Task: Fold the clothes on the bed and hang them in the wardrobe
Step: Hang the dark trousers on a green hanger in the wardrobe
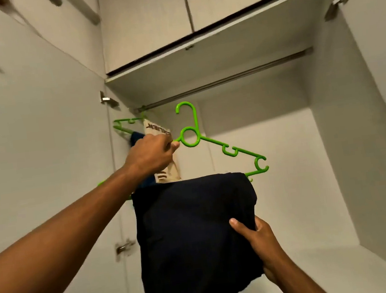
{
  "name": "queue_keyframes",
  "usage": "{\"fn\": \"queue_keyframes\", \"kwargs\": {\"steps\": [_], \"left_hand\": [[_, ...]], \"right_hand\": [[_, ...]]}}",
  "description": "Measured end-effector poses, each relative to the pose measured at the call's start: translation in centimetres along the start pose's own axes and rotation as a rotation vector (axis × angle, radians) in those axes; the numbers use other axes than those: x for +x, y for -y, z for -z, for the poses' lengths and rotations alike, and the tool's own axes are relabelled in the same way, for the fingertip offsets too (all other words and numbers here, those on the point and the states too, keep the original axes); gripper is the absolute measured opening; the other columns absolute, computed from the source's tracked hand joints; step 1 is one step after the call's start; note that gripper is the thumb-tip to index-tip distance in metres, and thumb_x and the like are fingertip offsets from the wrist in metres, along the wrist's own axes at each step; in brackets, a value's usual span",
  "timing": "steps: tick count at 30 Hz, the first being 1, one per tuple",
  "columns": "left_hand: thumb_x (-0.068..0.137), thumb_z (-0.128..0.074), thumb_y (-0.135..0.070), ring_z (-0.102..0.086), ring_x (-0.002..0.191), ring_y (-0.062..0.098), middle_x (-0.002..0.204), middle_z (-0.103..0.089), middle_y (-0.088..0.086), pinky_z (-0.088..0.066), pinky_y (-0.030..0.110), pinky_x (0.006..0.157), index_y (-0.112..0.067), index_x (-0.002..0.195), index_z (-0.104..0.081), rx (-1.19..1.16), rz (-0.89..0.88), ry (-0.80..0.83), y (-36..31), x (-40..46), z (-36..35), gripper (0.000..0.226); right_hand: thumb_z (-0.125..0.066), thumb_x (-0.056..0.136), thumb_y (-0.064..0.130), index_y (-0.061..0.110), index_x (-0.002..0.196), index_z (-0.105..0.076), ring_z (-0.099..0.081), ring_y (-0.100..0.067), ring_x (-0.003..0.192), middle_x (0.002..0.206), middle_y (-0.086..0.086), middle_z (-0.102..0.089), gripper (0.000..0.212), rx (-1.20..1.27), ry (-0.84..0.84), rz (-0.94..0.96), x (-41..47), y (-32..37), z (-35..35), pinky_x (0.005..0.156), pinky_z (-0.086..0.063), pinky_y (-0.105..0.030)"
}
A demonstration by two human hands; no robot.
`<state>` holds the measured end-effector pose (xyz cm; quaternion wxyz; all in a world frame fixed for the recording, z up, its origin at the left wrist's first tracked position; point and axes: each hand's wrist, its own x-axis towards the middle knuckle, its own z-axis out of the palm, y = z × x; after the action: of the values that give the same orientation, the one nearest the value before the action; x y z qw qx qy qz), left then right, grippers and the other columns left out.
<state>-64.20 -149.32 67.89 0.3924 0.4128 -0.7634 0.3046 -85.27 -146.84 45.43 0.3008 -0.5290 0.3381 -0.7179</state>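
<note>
A folded dark navy garment [194,243] hangs over the bar of a green plastic hanger [231,149] held up inside the open white wardrobe. My left hand [152,156] grips the hanger's left shoulder, just beside the ring under its hook. My right hand [254,238] pinches the garment's lower right edge. The hook sits below the metal rail [223,81], not on it. Behind my left hand a second green hanger [124,128] hangs from the rail's left end, carrying a cream printed cloth [158,132] and a blue piece.
The wardrobe's left door [40,140] and right door [377,75] stand open, with metal hinges on both. A shelf panel [200,57] roofs the hanging space. The rail runs bare to the right of the hung hanger. The white back wall [275,172] lies behind.
</note>
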Motion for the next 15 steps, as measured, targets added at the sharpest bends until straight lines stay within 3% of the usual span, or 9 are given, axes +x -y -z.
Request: {"fn": "queue_keyframes", "kwargs": {"steps": [5,10,15], "left_hand": [[0.104,-0.042,-0.044,-0.059,0.078,0.029,0.080,-0.063,0.007,-0.043,0.037,0.064,-0.017,0.086,-0.060,-0.141,-0.038,-0.133,-2.7,7.3,-8.5,0.037],[0.103,-0.042,-0.042,-0.057,0.073,0.030,0.074,-0.062,0.008,-0.045,0.040,0.063,-0.017,0.079,-0.058,-0.325,-0.045,-0.218,-4.6,14.4,-17.3,0.038],[0.098,-0.036,-0.051,-0.057,0.073,0.030,0.071,-0.061,0.004,-0.045,0.041,0.065,-0.017,0.076,-0.056,-0.560,-0.094,-0.262,-7.3,20.2,-26.1,0.045]], "right_hand": [[-0.090,0.060,0.047,0.021,0.129,-0.059,-0.068,-0.018,0.111,0.120,0.003,-0.071,0.080,-0.002,0.044,0.064,7.9,2.4,8.6,0.098,-0.053,-0.038],[-0.071,0.086,0.026,0.020,0.130,-0.059,-0.067,-0.021,0.112,0.122,-0.001,-0.070,0.047,0.025,0.017,0.137,15.4,4.5,13.7,0.099,-0.052,-0.041],[-0.068,0.088,0.032,0.014,0.120,-0.068,-0.071,-0.026,0.104,0.113,-0.010,-0.073,0.037,-0.006,-0.122,0.154,21.4,5.2,17.1,0.091,-0.056,-0.040]]}}
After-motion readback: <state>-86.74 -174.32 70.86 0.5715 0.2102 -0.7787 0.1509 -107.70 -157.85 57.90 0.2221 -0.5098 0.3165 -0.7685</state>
